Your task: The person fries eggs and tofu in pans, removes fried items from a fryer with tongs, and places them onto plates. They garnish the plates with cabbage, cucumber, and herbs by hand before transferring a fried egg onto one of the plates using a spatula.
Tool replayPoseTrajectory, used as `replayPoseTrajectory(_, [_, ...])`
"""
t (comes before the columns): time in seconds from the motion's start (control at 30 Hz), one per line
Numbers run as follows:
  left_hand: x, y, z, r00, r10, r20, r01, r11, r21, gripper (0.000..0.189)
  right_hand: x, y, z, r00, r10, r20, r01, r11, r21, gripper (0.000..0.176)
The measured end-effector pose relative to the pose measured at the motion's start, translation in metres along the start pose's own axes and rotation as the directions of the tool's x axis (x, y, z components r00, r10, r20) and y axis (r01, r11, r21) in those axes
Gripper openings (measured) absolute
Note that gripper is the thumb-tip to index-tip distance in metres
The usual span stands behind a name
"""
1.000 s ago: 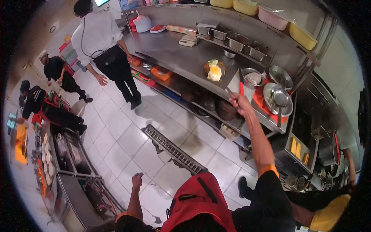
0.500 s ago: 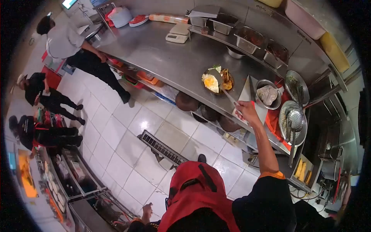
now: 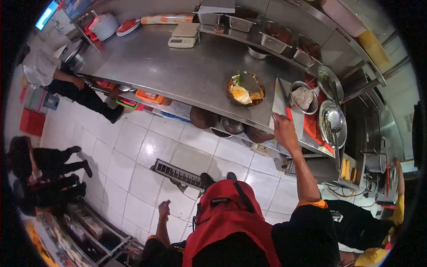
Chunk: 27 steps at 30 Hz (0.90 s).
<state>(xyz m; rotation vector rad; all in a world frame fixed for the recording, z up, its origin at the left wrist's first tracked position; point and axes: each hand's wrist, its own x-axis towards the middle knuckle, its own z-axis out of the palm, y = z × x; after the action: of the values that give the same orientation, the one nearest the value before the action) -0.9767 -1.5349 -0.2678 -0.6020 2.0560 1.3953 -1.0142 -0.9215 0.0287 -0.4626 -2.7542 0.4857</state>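
Note:
My right hand [image 3: 286, 132] is closed round the handle of a metal spatula [image 3: 267, 105]. Its blade reaches over a round dark dish of food [image 3: 243, 91], where a fried egg [image 3: 240, 95] and green leaves show. Right by that hand, a knife [image 3: 283, 95] with a red handle lies on a white cutting board [image 3: 278, 107]. My left hand [image 3: 164, 209] hangs low over the tiled floor, fingers loosely apart, with no object visible in it.
A steel counter [image 3: 147, 58] carries a scale [image 3: 183, 40], a bowl with a plastic bag [image 3: 303, 99] and strainers [image 3: 332, 120]. Metal food pans [image 3: 275, 38] line the shelf above. A floor drain [image 3: 178, 172] lies behind me. Other people stand at left and lower right.
The view has shifted. The spatula blade has moved off the egg toward the leaves. My left hand has risen a little, and a person in yellow and black shows more at lower right.

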Motion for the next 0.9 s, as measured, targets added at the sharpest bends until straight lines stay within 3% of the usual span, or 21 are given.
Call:
replayPoseTrajectory(0.1, [0.014, 0.042, -0.011, 0.998, -0.052, 0.03, 0.053, 0.999, -0.011, 0.026, -0.01, 0.0, 0.014, 0.997, -0.078, -0.003, 0.077, 0.992, -0.097, 0.031])
replayPoseTrajectory(0.17, [0.03, 0.041, -0.014, 0.994, 0.062, 0.09, -0.059, 0.998, -0.038, 0.025, -0.023, -0.005, 0.015, 0.999, -0.017, 0.037, 0.024, 0.977, -0.213, 0.038])
replayPoseTrajectory(0.2, [0.035, 0.044, -0.012, 0.998, -0.005, 0.062, 0.003, 1.0, 0.031, 0.025, -0.033, 0.003, 0.02, 0.999, 0.035, 0.027, -0.027, 0.966, -0.259, 0.041])
replayPoseTrajectory(0.23, [0.04, 0.037, -0.01, 0.998, -0.034, 0.043, 0.035, 0.999, -0.023, 0.026, -0.045, 0.004, 0.017, 0.993, 0.026, -0.115, -0.035, 0.997, -0.076, 0.039])
replayPoseTrajectory(0.27, [0.047, 0.016, -0.017, 0.958, 0.26, 0.118, -0.278, 0.943, 0.181, 0.025, -0.055, -0.004, 0.002, 0.981, 0.101, -0.166, -0.076, 0.985, 0.154, 0.032])
replayPoseTrajectory(0.3, [0.047, 0.006, -0.021, 0.995, -0.019, 0.095, 0.014, 0.999, 0.051, 0.023, -0.068, -0.012, -0.008, 0.95, 0.196, -0.243, -0.14, 0.964, 0.227, 0.028])
replayPoseTrajectory(0.33, [0.049, -0.002, -0.016, 0.994, 0.012, 0.105, -0.016, 0.999, 0.039, 0.023, -0.083, -0.018, -0.023, 0.906, 0.325, -0.27, -0.238, 0.921, 0.309, 0.03])
replayPoseTrajectory(0.37, [0.046, -0.012, -0.013, 0.992, -0.07, 0.101, 0.056, 0.989, 0.134, 0.023, -0.099, -0.017, -0.033, 0.862, 0.428, -0.27, -0.301, 0.863, 0.406, 0.032])
replayPoseTrajectory(0.4, [0.036, -0.021, -0.013, 0.986, -0.158, 0.057, 0.144, 0.969, 0.2, 0.023, -0.124, 0.011, -0.031, 0.819, 0.494, -0.29, -0.433, 0.865, 0.252, 0.033])
replayPoseTrajectory(0.43, [0.027, -0.031, -0.013, 0.985, 0.028, 0.169, -0.073, 0.96, 0.269, 0.023, -0.12, 0.016, -0.056, 0.758, 0.603, -0.25, -0.59, 0.796, 0.133, 0.025])
replayPoseTrajectory(0.47, [0.015, -0.038, -0.012, 0.968, -0.169, 0.184, 0.178, 0.983, -0.035, 0.021, -0.126, 0.051, -0.061, 0.742, 0.592, -0.313, -0.567, 0.804, 0.177, 0.026])
replayPoseTrajectory(0.5, [0.006, -0.053, -0.009, 0.974, 0.155, 0.165, -0.163, 0.986, 0.036, 0.022, -0.124, 0.094, -0.064, 0.739, 0.568, -0.361, -0.515, 0.823, 0.24, 0.027])
replayPoseTrajectory(0.53, [-0.003, -0.068, -0.004, 0.886, 0.438, 0.152, -0.46, 0.871, 0.172, 0.024, -0.107, 0.143, -0.065, 0.732, 0.558, -0.391, -0.463, 0.829, 0.315, 0.028])
replayPoseTrajectory(0.57, [-0.013, -0.067, 0.004, 0.888, 0.46, -0.014, -0.455, 0.881, 0.133, 0.024, -0.081, 0.198, -0.065, 0.714, 0.575, -0.401, -0.415, 0.808, 0.419, 0.03])
replayPoseTrajectory(0.6, [-0.018, -0.059, 0.013, 0.976, 0.198, -0.094, -0.182, 0.971, 0.155, 0.026, -0.052, 0.231, -0.069, 0.702, 0.603, -0.379, -0.396, 0.773, 0.495, 0.032])
replayPoseTrajectory(0.63, [-0.027, -0.051, 0.021, 0.988, -0.089, -0.125, 0.108, 0.982, 0.154, 0.029, -0.028, 0.264, -0.067, 0.706, 0.621, -0.341, -0.428, 0.757, 0.493, 0.034])
replayPoseTrajectory(0.7, [-0.057, -0.03, 0.042, 0.971, -0.091, -0.222, 0.106, 0.993, 0.055, 0.032, -0.001, 0.242, -0.095, 0.795, 0.436, -0.421, -0.489, 0.872, -0.02, 0.034])
replayPoseTrajectory(0.77, [-0.104, -0.011, 0.058, 0.95, -0.099, -0.295, 0.099, 0.995, -0.013, 0.035, 0.037, 0.326, -0.061, 0.825, 0.415, -0.384, -0.474, 0.878, -0.068, 0.038])
replayPoseTrajectory(0.83, [-0.145, 0.003, 0.08, 0.934, -0.202, -0.296, 0.173, 0.978, -0.12, 0.035, 0.067, 0.424, -0.002, 0.732, 0.003, -0.681, -0.155, 0.975, -0.162, 0.03])
replayPoseTrajectory(0.87, [-0.149, -0.014, 0.091, 0.93, -0.203, -0.306, 0.171, 0.977, -0.127, 0.035, 0.086, 0.463, 0.028, 0.7, 0.124, -0.703, -0.267, 0.959, -0.097, 0.026])
replayPoseTrajectory(0.9, [-0.149, -0.04, 0.099, 0.94, -0.148, -0.306, 0.116, 0.986, -0.12, 0.035, 0.089, 0.451, 0.026, 0.701, 0.124, -0.703, -0.259, 0.962, -0.089, 0.026])
